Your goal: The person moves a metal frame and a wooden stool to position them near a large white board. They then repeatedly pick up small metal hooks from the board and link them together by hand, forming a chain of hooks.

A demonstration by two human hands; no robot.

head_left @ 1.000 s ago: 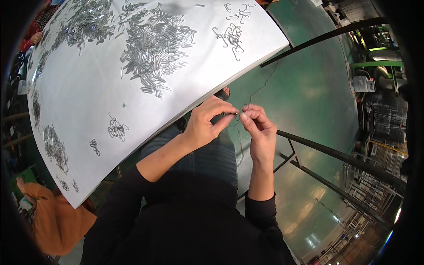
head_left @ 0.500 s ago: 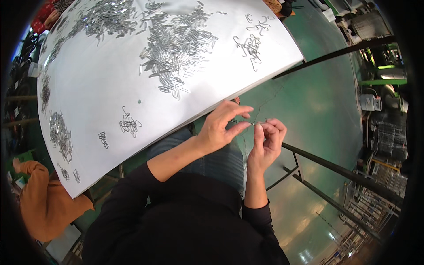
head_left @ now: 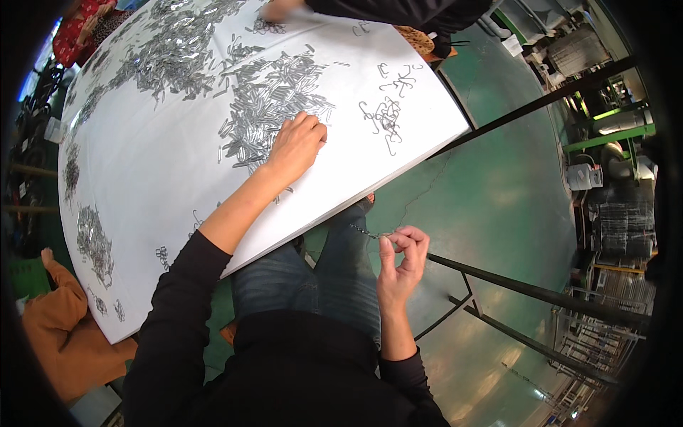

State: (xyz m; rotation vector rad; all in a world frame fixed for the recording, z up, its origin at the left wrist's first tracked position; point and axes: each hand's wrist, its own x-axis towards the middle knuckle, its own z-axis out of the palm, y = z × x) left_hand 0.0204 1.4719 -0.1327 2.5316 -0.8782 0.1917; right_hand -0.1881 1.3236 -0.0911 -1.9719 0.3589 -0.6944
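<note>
Clips (head_left: 267, 103) under palm-down left hand (head_left: 297, 144)

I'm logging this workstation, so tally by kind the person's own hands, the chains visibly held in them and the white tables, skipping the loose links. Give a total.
Left hand plus right hand: 2
Chain, held in the right hand: 1
White table: 1
Total: 4

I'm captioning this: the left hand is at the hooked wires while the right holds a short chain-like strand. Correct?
Not quite: the head view shows the left hand at the pile of elongated metal pieces instead. The right hand does hold a short chain-like strand.
</note>
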